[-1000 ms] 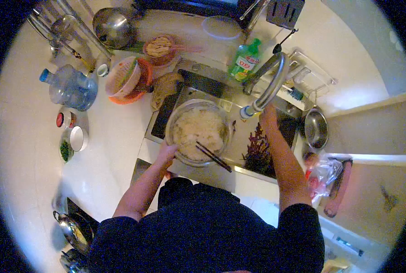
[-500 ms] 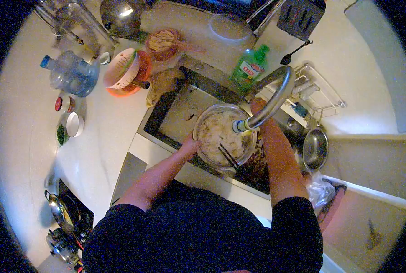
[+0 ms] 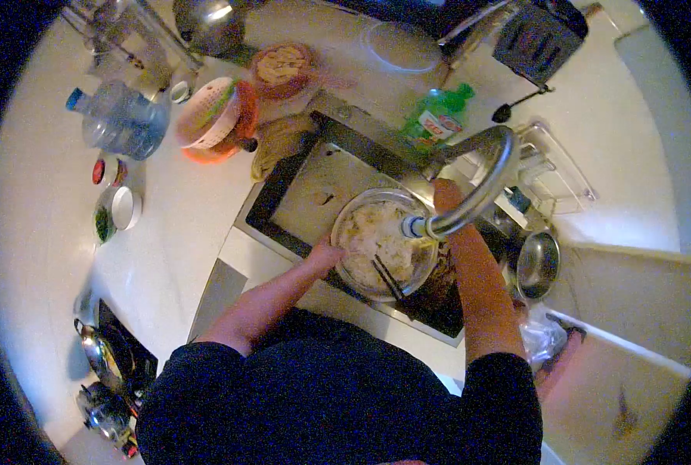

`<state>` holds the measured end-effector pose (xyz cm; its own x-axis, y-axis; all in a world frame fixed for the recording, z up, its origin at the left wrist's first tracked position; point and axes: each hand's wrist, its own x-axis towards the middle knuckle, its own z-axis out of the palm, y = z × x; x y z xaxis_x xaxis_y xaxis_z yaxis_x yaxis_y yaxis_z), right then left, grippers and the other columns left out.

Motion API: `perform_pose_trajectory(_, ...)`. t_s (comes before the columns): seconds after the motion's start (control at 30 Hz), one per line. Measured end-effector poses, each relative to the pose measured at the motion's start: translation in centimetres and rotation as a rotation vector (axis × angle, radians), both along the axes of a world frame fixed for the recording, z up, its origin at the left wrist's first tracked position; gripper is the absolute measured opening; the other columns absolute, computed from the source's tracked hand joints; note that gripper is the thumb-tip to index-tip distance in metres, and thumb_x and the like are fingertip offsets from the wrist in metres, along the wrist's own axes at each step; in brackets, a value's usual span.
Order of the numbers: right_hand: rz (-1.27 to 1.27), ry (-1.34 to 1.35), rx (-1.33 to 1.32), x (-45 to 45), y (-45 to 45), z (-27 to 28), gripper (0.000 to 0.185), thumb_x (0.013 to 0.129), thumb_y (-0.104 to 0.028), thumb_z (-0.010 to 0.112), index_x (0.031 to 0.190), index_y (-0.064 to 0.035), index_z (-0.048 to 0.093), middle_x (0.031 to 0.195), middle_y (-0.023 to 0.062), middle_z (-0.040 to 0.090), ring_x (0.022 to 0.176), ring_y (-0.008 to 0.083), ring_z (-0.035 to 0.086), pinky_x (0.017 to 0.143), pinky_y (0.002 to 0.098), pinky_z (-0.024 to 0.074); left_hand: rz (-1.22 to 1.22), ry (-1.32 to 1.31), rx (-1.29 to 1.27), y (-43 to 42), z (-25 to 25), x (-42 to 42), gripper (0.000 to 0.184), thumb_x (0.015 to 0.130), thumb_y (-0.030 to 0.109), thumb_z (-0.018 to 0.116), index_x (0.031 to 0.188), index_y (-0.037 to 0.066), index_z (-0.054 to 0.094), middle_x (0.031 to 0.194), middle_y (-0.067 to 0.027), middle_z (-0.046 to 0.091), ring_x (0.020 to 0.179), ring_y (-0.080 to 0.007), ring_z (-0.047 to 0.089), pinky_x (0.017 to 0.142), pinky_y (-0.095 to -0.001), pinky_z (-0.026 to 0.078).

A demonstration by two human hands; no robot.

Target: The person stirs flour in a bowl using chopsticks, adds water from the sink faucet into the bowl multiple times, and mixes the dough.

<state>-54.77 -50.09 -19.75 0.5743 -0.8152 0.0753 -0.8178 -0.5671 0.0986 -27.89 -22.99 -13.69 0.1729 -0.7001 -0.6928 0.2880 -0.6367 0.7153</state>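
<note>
A clear bowl (image 3: 345, 270) with pale food in it sits over the right part of the sink (image 3: 303, 198), below the faucet (image 3: 485, 194). Dark chopsticks (image 3: 389, 277) lean in the bowl, their ends over its near rim. My left hand (image 3: 327, 256) is closed on the bowl's left rim. My right hand (image 3: 444, 194) is beside the faucet's base, partly behind the spout; its fingers are hidden. Dark reddish scraps (image 3: 443, 280) show in the sink right of the bowl.
Left of the sink are colanders (image 3: 210, 120), a brown cloth (image 3: 283, 146), a water jug (image 3: 128, 120) and a white cup (image 3: 126, 208). Behind stands a green bottle (image 3: 436, 120). At right are a wire rack (image 3: 558, 167) and a metal bowl (image 3: 537, 265). Pans sit at lower left.
The bowl and my left hand have moved right, from the middle of the sink to below the spout. My right hand stays near the faucet's base. The camera view has also shifted.
</note>
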Motion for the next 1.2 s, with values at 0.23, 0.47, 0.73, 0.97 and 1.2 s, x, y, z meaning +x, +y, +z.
perform_pose_trajectory(0.23,0.081,0.127,0.038,1.7,1.0,3.5,0.010,0.074,-0.012,0.052,0.078,-0.0050,0.058,0.075,0.0147,0.060,0.072,0.0274,0.060,0.059,0.0409,0.0493,0.032,-0.285,0.116,2.2,4.4,5.5,0.034,0.067,0.003,0.060,0.101,0.001,0.056,0.083,-0.0104,0.062,0.071,-0.0215,0.060,0.060,-0.0349,0.049)
perform_pose_trajectory(0.47,-0.108,-0.044,0.282,0.0,-1.3,3.4,0.015,0.080,-0.013,0.049,0.090,-0.0059,0.059,0.081,0.0152,0.062,0.075,0.0282,0.061,0.064,0.0404,0.0499,0.354,-0.042,-0.130,0.8,4.9,4.4,0.037,0.068,-0.001,0.056,0.105,0.000,0.052,0.085,-0.0112,0.061,0.069,-0.0230,0.059,0.058,-0.0351,0.050)
perform_pose_trajectory(0.73,-0.129,-0.046,0.325,-1.1,-2.4,5.3,0.017,0.081,-0.015,0.052,0.093,-0.0047,0.059,0.085,0.0146,0.062,0.079,0.0281,0.059,0.070,0.0390,0.0478,0.419,-0.144,-0.076,3.1,6.5,5.2,0.049,0.066,-0.002,0.055,0.114,0.003,0.046,0.091,-0.0119,0.060,0.073,-0.0234,0.059,0.060,-0.0361,0.051)
perform_pose_trajectory(0.97,-0.270,-0.250,0.203,0.1,0.2,7.2,0.020,0.083,-0.017,0.054,0.096,-0.0036,0.060,0.088,0.0140,0.062,0.083,0.0280,0.058,0.075,0.0378,0.0459,0.516,-0.003,-0.197,7.4,6.7,7.0,0.052,0.062,0.000,0.054,0.114,0.003,0.045,0.084,-0.0109,0.057,0.071,-0.0227,0.058,0.053,-0.0345,0.050)
perform_pose_trajectory(1.2,-0.479,-0.695,0.342,3.9,18.6,14.0,0.022,0.084,-0.018,0.056,0.099,-0.0025,0.060,0.092,0.0134,0.062,0.087,0.0279,0.057,0.080,0.0365,0.0440,0.688,0.057,0.026,14.9,9.2,12.3,0.051,0.062,-0.002,0.053,0.112,0.003,0.043,0.088,-0.0121,0.054,0.071,-0.0262,0.057,0.054,-0.0375,0.051)
